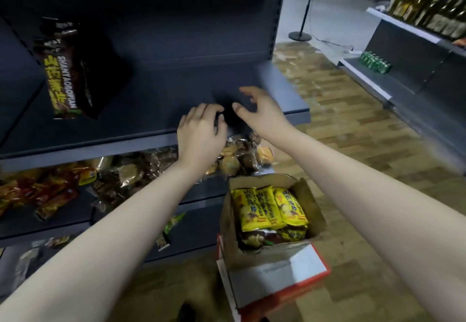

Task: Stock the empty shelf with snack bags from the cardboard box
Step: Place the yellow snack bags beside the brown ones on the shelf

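head view: both hands are hovering over the near edge of the dark shelf (156, 110). left hand (201, 132) is loosely curled, holding nothing; right hand (259, 110) is spreading its fingers apart, empty. one brown snack bag (68, 69) is lying far left on that shelf. yellow snack bags (269, 208) are waiting in the cardboard box (267, 221), near right on the floor. judgement: reaching down for the next bag; gripping it by both ends and laying it just beside the brown one should be keeping the row tidy.
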A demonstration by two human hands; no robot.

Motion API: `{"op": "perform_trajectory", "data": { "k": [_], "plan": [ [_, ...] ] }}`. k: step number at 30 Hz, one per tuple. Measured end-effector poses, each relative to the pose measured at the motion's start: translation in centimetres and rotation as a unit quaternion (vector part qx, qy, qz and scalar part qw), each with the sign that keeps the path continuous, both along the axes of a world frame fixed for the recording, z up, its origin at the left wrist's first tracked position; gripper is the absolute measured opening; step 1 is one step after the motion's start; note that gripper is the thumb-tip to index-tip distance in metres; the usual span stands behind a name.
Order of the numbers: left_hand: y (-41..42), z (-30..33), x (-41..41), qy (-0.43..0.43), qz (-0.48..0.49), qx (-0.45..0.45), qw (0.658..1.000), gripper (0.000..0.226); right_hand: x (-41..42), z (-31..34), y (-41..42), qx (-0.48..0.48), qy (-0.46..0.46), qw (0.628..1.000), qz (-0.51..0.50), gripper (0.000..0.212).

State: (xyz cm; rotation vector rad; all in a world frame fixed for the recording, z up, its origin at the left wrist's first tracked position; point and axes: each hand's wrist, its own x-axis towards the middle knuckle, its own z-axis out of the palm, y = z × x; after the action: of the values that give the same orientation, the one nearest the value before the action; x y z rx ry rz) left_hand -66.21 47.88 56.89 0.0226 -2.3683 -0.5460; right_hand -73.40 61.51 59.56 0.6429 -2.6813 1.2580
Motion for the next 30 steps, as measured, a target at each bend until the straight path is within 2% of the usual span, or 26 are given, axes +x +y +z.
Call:
{"op": "perform_trajectory", "data": {
  "k": [7, 15, 17, 21, 25, 30],
  "plan": [
    [8.0, -2.9, 1.6, -0.058, -0.031, -0.020, 0.998, 0.030, 2.7, -2.7, 8.9, 0.030, 0.000, 0.999, -0.013, 0.043],
    [10.4, -8.8, 2.9, -0.162, -0.062, -0.075, 0.982, 0.034, 4.3, -8.8, 12.8, 0.092, -0.061, 0.994, 0.016, 0.041],
    [10.5, -10.4, 2.9, -0.210, -0.065, -0.093, 0.971, 0.035, 4.7, -10.6, 13.0, 0.118, -0.079, 0.989, 0.029, 0.043],
    [10.5, -13.5, 3.2, -0.302, -0.094, -0.095, 0.944, 0.022, 5.3, -13.9, 13.3, 0.174, -0.123, 0.976, 0.048, 0.047],
    [10.7, -15.7, 3.5, -0.383, -0.130, -0.107, 0.908, 0.028, 5.9, -17.4, 13.1, 0.238, -0.177, 0.953, 0.061, 0.048],
    [10.6, -18.3, 3.3, -0.433, -0.148, -0.132, 0.879, 0.025, 6.6, -21.4, 12.6, 0.295, -0.246, 0.920, 0.075, 0.051]
  ]
}}
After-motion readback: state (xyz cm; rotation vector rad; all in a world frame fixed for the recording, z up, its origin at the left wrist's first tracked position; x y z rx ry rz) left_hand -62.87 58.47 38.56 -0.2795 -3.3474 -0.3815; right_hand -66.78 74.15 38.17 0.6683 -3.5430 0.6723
